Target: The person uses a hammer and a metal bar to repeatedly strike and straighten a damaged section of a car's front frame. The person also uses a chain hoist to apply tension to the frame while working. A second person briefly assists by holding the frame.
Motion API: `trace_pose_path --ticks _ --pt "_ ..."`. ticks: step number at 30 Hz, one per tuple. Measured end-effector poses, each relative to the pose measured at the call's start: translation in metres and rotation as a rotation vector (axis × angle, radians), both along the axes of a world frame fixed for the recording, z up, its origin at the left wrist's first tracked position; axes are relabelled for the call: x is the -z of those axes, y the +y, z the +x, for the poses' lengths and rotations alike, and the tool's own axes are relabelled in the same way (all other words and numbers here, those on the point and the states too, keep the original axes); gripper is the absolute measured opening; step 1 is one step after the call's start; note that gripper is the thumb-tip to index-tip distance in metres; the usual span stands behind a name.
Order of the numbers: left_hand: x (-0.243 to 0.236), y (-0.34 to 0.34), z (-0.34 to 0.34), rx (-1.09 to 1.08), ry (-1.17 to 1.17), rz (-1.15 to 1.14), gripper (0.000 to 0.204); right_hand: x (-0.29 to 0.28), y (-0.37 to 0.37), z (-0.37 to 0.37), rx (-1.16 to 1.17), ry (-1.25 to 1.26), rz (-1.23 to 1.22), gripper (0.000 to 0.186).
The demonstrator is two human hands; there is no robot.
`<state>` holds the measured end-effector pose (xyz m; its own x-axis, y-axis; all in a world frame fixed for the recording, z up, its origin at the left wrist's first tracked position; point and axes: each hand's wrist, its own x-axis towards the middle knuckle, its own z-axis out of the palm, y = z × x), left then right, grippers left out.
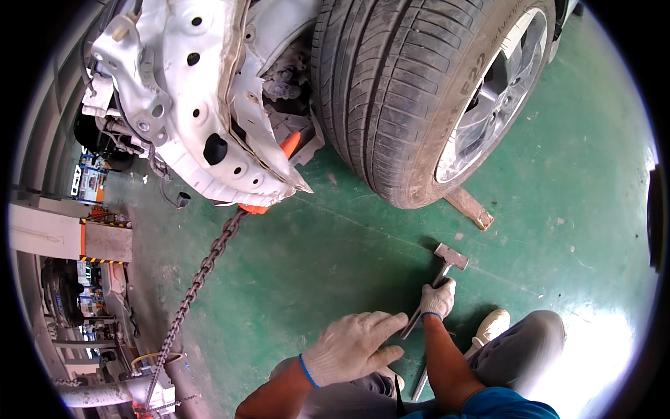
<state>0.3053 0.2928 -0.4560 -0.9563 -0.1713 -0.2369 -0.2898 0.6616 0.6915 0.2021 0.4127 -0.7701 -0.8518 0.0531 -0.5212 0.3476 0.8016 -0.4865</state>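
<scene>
left hand (356,347): half open, empty | right hand (438,299): closed round hammer (451,256) handle (both hands gloved)

The far black rubber tyre (391,105), cut off above, partly hides a brown wooden board (470,209); the white-gloved right hand (438,299) partly covers the grey metal hammer (451,256).

Two hands (349,347), one hammer (451,256), one spoked wheel (401,105), one wooden strip (470,208)

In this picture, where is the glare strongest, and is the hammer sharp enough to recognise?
Head view: strongest glare whitens the green floor at lower right; head view: the hammer in the right hand is recognisable, its outline distinct against the floor.
</scene>
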Motion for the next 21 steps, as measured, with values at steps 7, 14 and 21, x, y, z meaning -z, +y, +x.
trace_pose_path --ticks 7,14,21 --pt "-0.005 0.018 -0.009 0.082 -0.337 -0.187 0.049 0.007 -0.037 -0.005 0.53 -0.425 -0.862 0.015" --pt "0.028 0.002 -0.023 -0.118 -0.514 -0.227 0.052 -0.03 -0.074 0.007 0.711 -0.72 -1.148 0.017" --pt "0.054 -0.014 -0.038 -0.232 -0.548 -0.309 0.054 -0.048 -0.08 0.018 0.667 -0.813 -1.138 0.014"
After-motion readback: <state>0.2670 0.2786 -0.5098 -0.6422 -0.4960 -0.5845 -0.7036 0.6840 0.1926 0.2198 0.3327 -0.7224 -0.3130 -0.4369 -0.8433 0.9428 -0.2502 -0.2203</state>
